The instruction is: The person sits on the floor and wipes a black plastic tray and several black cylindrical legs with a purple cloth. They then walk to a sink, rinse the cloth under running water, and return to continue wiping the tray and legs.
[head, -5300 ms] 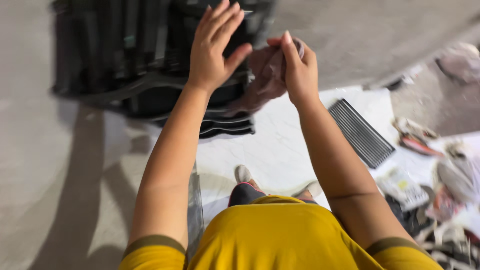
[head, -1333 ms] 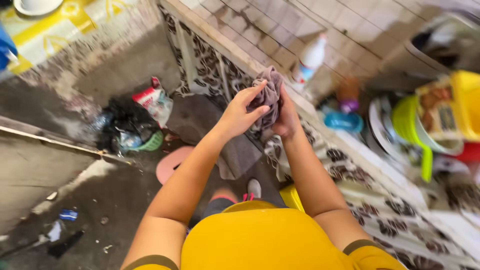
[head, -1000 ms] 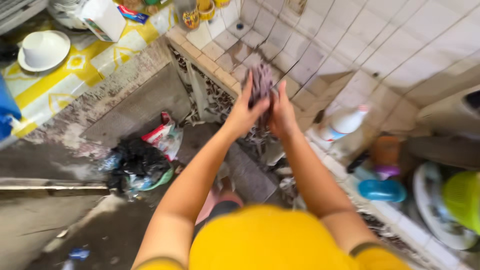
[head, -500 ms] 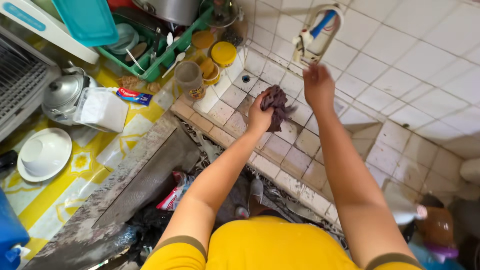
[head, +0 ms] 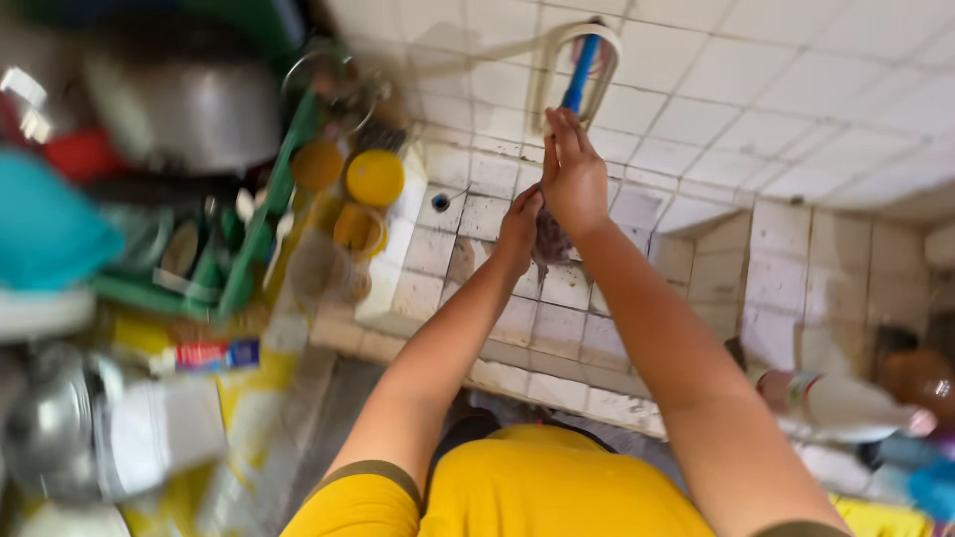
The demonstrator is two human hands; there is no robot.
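Left hand (head: 520,224) grips a dark purplish rag (head: 547,244), fingers curled round it, held over the tiled basin (head: 517,298). Right hand (head: 572,174) reaches up with fingers straight and close together, fingertips at the blue-handled tap (head: 580,75) on the white tiled wall (head: 756,89); heel of the palm sits just above the rag, nearly touching the left hand. Left of the basin, blurred: green dish rack (head: 264,239), steel pot (head: 184,109), yellow lids (head: 375,177). White bottle (head: 846,403) at lower right.
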